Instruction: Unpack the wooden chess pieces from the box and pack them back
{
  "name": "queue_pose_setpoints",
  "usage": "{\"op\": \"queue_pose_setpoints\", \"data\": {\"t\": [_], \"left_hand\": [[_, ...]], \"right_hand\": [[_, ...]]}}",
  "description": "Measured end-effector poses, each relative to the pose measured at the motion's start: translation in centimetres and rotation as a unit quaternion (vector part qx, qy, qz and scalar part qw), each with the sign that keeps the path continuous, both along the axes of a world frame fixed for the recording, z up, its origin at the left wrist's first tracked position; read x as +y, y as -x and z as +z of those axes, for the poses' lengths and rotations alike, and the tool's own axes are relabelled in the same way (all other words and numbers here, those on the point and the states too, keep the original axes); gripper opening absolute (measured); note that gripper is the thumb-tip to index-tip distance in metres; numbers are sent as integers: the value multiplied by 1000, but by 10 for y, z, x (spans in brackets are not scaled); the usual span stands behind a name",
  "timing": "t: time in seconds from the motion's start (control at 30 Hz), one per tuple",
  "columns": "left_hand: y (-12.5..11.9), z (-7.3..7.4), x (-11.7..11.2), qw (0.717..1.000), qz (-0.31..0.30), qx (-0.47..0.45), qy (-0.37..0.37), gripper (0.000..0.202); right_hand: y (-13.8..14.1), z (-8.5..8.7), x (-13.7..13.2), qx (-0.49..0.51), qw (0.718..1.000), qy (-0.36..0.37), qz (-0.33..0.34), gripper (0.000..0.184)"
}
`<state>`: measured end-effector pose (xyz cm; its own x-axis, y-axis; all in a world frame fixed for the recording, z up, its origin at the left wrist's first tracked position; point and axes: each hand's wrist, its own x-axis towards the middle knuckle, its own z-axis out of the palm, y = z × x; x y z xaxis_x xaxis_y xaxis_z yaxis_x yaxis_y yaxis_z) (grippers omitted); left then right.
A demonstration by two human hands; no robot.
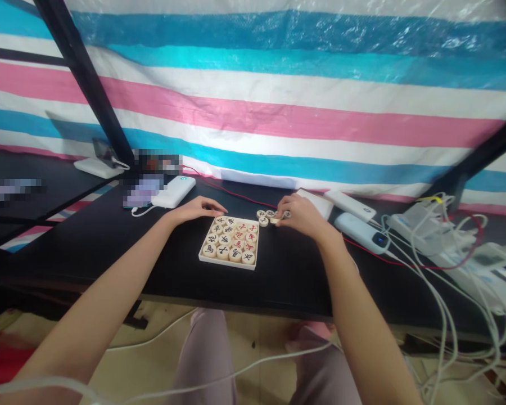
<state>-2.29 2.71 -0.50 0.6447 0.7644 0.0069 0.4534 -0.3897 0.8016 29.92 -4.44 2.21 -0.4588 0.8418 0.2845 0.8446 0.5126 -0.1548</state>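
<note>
A shallow white box [229,262] on the black table holds rows of round wooden xiangqi pieces [223,251], marked in black and red characters. My left hand [199,208] lies at the box's far left corner, fingers stretched out and fingertips at or very near the rim; exact contact is hard to make out. Right of the box, my right hand [300,214] pinches a xiangqi piece [274,221] between thumb and fingers. Beside it, several loose xiangqi pieces [262,220] lie close together, partly hidden by that hand.
A white power bank [174,192] and a phone [143,191] lie at the back left. To the right are a light-blue power bank [360,232], a white one [351,205] and tangled white cables [436,298]. A red wire [236,196] runs behind the box. Striped sheeting [278,112] hangs behind.
</note>
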Motion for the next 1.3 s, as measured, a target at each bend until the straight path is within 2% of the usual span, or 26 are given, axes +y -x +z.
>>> {"op": "queue_pose_setpoints", "data": {"t": [0.23, 0.4, 0.57, 0.67, 0.73, 0.83, 0.93, 1.03, 1.2, 1.3], "left_hand": [[0, 0, 0, 1000, -2, 4, -3, 39], [0, -1, 0, 1000, -1, 5, -6, 38], [-2, -3, -1, 1000, 4, -3, -17, 37], [-3, -4, -2, 1000, -1, -14, -15, 37], [-3, -3, -2, 1000, -3, -20, -14, 37], [-3, -2, -3, 1000, 2, -18, -11, 36], [-3, -1, -4, 1000, 4, -13, -11, 36], [-3, -1, -4, 1000, 3, -12, -16, 36], [-4, -1, -5, 1000, 3, -8, -17, 36], [-3, -1, -4, 1000, 4, -3, -17, 37]], "right_hand": [[6, -11, 5, -16, 1000, 14, 19, 7], [5, -8, 4, -6, 1000, 3, 24, 7], [23, 1, -7, 109, 993, 2, 48, 11], [46, 4, -19, 151, 982, 37, 111, 18], [59, 5, -27, 155, 971, 82, 161, 24], [66, 9, -34, 187, 945, 160, 217, 24], [62, 14, -37, 191, 922, 240, 236, 24], [58, 15, -37, 148, 915, 295, 231, 25], [62, 8, -36, 148, 910, 291, 255, 21], [57, 11, -34, 168, 913, 278, 246, 24]]}}
